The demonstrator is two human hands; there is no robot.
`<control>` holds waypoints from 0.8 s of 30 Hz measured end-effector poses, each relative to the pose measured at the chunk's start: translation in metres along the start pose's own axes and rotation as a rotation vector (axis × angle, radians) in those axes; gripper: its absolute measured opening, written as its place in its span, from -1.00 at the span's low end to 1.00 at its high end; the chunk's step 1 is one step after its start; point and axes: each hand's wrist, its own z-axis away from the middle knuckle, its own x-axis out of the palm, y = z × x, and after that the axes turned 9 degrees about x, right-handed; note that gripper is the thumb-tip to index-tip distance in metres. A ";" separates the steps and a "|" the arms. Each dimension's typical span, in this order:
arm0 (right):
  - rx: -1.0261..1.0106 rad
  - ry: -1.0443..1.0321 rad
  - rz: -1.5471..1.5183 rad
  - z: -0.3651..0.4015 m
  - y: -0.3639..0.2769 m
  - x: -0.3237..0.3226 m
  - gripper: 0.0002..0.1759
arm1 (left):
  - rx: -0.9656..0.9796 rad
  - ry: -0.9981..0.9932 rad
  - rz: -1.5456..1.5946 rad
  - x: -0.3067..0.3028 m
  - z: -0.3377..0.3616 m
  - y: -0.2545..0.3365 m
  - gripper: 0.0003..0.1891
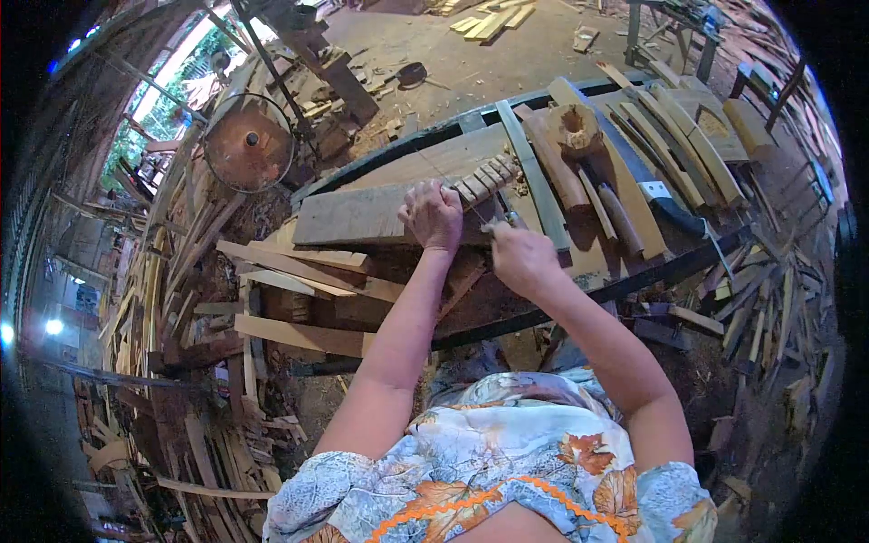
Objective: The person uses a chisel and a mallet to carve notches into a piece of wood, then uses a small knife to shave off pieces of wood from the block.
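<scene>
A notched wooden piece [486,179] with a row of cuts rests on a thick dark board [348,217] on the workbench. My left hand [432,214] is closed at the left end of the notched piece, its fingers wrapped round that end. Just to the right, my right hand [522,257] is closed in a fist around something small, mostly hidden by the fingers. A thin line, perhaps a wire or blade, runs between the two hands near the piece. Small chips lie by the piece's far end.
Long wooden strips [697,145], a hollowed wood block [573,129] and a saw with a dark handle [677,215] lie on the right of the bench. Loose planks [303,337] stick out at the left. A round metal disc [249,143] stands beyond them.
</scene>
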 end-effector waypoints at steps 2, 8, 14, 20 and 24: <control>-0.100 0.086 -0.029 -0.023 0.000 0.018 -0.83 | -0.010 -0.007 0.020 -0.001 -0.003 0.003 -0.83; -0.025 0.034 -0.070 0.055 0.019 -0.005 -0.84 | -0.046 -0.002 -0.022 -0.003 0.000 0.005 -0.84; 0.079 -0.087 0.042 0.076 0.017 -0.027 -0.92 | 0.014 0.074 0.010 0.000 0.000 0.003 -0.86; -0.023 0.009 0.020 -0.016 -0.017 -0.002 -0.82 | 0.030 0.043 0.004 0.001 0.000 -0.001 -0.86; -0.068 0.088 -0.062 0.002 -0.006 -0.001 -0.85 | -0.003 0.020 -0.015 0.003 0.000 0.001 -0.85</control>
